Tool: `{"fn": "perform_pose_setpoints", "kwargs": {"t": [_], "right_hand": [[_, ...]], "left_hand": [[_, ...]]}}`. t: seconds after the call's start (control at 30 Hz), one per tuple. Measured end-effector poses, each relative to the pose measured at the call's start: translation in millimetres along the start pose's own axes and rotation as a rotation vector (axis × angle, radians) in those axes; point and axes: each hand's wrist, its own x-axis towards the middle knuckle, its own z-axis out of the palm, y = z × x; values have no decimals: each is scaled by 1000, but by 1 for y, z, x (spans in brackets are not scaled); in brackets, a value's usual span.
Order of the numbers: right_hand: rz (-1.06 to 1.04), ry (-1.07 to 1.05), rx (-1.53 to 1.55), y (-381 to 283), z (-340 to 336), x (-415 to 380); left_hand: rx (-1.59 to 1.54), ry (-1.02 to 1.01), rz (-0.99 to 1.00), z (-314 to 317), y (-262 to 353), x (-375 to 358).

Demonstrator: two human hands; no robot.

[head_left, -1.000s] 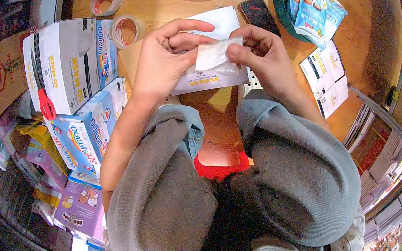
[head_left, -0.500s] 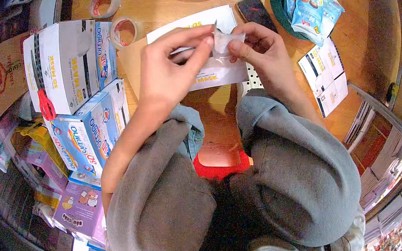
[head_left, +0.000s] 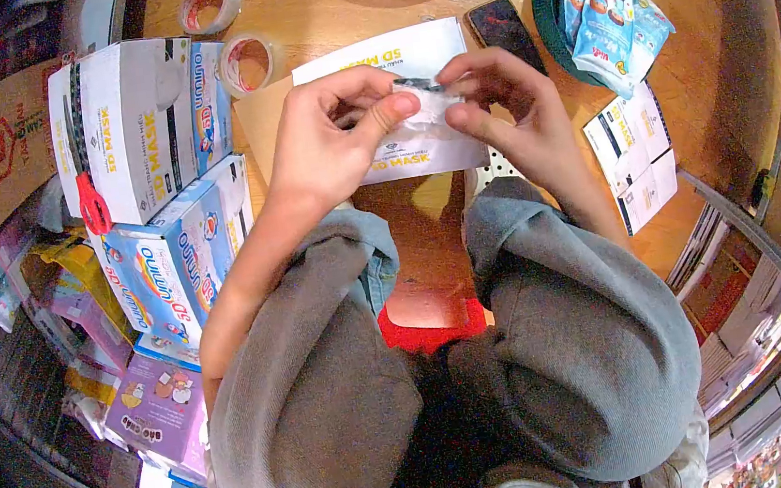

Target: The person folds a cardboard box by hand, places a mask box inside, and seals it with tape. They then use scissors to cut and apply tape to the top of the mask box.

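Observation:
Between both hands is a small clear plastic packet [head_left: 429, 110] with something dark at its top edge. My left hand [head_left: 338, 133] pinches the packet's left side with thumb and index finger. On the right side, my right hand [head_left: 504, 98] holds it between thumb and fingers. Below the packet lies a white flattened carton [head_left: 330, 66] with yellow "5D MASK" print. What is inside the packet is too small to make out.
Two tape rolls [head_left: 247, 64] lie at the upper left beside upright mask boxes [head_left: 128, 130] with red scissors [head_left: 93, 204]. A black phone [head_left: 503, 32], a green basket [head_left: 550, 15] of blue packs and a folded white carton [head_left: 633, 156] are to the right.
The packet has turned flatter between my hands, and its dark edge shows more. My right fingers have shifted up along it. The whole view has moved slightly.

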Motion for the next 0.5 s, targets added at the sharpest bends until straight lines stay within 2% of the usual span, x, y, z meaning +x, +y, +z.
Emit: {"fn": "perform_pose_setpoints", "kwargs": {"t": [0.07, 0.17, 0.3, 0.37, 0.4, 0.5], "right_hand": [[-120, -21, -193, 2, -3, 4], [109, -109, -44, -2, -8, 4], [197, -113, 54, -2, -2, 4], [292, -149, 109, -2, 0, 5], [282, -158, 68, -3, -2, 6], [90, -30, -56, 1, -19, 19]], "left_hand": [[-65, -32, -40, 0, 0, -1], [-121, -44, -80, 1, -3, -1], [-267, -47, -122, -5, 0, 2], [-212, -100, -133, -9, -4, 5], [-184, -125, -138, -11, -5, 6], [-272, -4, -74, -8, -6, 9]]}}
